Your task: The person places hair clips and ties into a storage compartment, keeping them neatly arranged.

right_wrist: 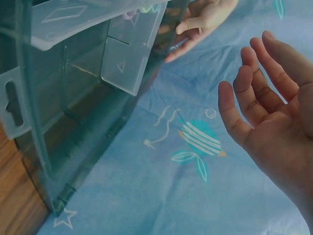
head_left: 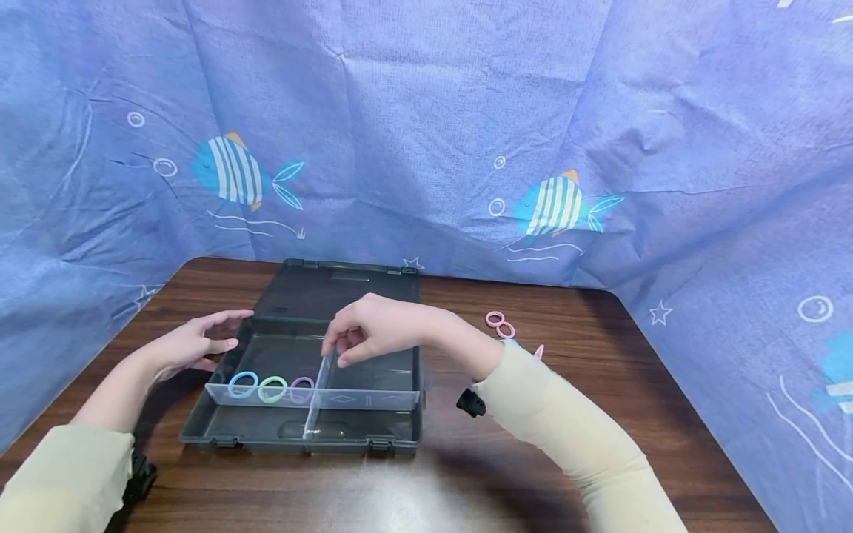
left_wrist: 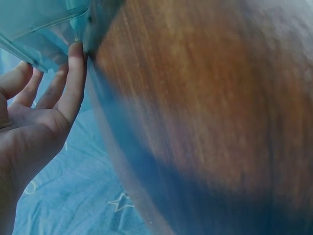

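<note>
Left hand (head_left: 183, 346): fingers extended and spread, fingertips touching the left side of a smoky grey box (head_left: 266, 445). Right hand (head_left: 383, 329): poised over the box, near the upper end of the short divider (head_left: 311, 414), its fingers loosely bent and the thumb apart from them.

The box lies left of centre on a brown wooden tabletop (head_left: 480, 474), its lid (head_left: 313, 292) folded back toward a blue fish-print curtain (head_left: 426, 111). A long clear divider (head_left: 369, 400) crosses it from side to side. Behind that, in the left rear compartment, sit three rings in a row: blue, green and purple (head_left: 302, 379).
</note>
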